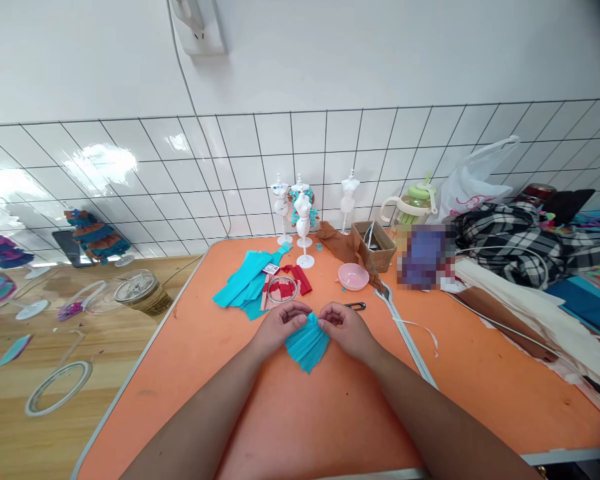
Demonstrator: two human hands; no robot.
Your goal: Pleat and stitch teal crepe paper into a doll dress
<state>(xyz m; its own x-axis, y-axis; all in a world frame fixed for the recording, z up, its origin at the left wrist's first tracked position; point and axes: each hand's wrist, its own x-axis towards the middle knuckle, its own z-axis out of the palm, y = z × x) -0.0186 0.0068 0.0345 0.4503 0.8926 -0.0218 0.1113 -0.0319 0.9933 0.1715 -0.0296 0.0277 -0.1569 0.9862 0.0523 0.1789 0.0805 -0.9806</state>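
Note:
A small fan of turquoise crepe paper (307, 347), gathered into pleats at its top edge, is held between my two hands above the orange table (300, 420). My left hand (286, 325) pinches its upper left corner. On the other side, my right hand (347, 327) grips the upper right corner between thumb and fingers. Just beyond the hands lie a stack of turquoise paper strips (245, 283), red paper pieces (297, 277) and a roll of narrow tape (282, 289). A black-handled tool (356, 307) sits beside my right hand, partly hidden by it.
Several white mini dress forms (304, 220) stand near the tiled wall. A pink bowl (353, 276), a cardboard box (375, 245) and a green-lidded jug (416, 203) are to the right. Long paper sheets (520, 313) cover the right side. A lidded jar (143, 293) stands left.

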